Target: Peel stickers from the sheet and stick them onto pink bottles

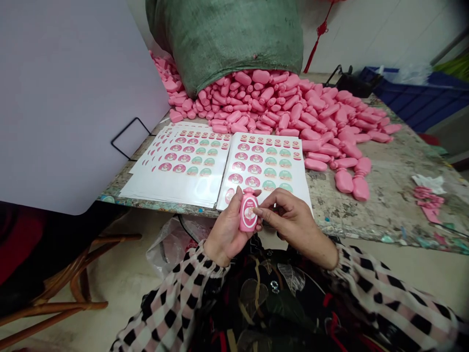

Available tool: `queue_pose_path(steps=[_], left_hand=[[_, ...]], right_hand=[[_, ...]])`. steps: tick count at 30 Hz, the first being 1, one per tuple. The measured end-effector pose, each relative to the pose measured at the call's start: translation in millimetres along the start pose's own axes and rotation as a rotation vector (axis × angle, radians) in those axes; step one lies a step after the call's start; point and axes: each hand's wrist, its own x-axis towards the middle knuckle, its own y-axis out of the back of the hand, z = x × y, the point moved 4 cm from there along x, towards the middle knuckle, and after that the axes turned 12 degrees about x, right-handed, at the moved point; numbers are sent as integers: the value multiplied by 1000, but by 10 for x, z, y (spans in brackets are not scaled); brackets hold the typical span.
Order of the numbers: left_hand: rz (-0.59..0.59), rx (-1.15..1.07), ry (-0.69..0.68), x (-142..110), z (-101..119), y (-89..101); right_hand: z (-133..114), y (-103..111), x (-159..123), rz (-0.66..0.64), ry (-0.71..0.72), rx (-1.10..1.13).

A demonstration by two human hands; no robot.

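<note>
A small pink plastic bottle (243, 222) stands nearly upright in my left hand (227, 230), whose fingers and thumb wrap round its sides. On its front is an oval sticker (249, 215) with a pink rim and the word BABY. My right hand (293, 220) is at the bottle's right side, fingers curled in, its thumb tip against the sticker's right part. Whether its fingertips pinch anything is hidden. Just beyond both hands, at the table edge, lies a sticker sheet (264, 161) with rows of pink and green labels.
More sticker sheets (172, 188) lie fanned out at the left. Behind them, pink bottles (264, 107) spill in a heap from a green sack (234, 39). A grey panel (73, 98) blocks the left. A blue crate (410, 102) stands far right, and a pink scrunchie (428, 200) lies nearer.
</note>
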Motion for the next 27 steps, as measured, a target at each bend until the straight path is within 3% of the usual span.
queue_pose_path(steps=[16, 20, 24, 27], left_hand=[[-17, 44, -16, -4, 7, -29], [-20, 206, -66, -47, 55, -27], [-23, 408, -21, -70, 47, 13], [-6, 518, -29, -67, 33, 47]], right_hand=[[51, -7, 2, 3, 9, -60], [88, 12, -11, -23, -36, -66], [126, 0, -32, -120, -91, -42], [114, 17, -35, -168, -63, -199]])
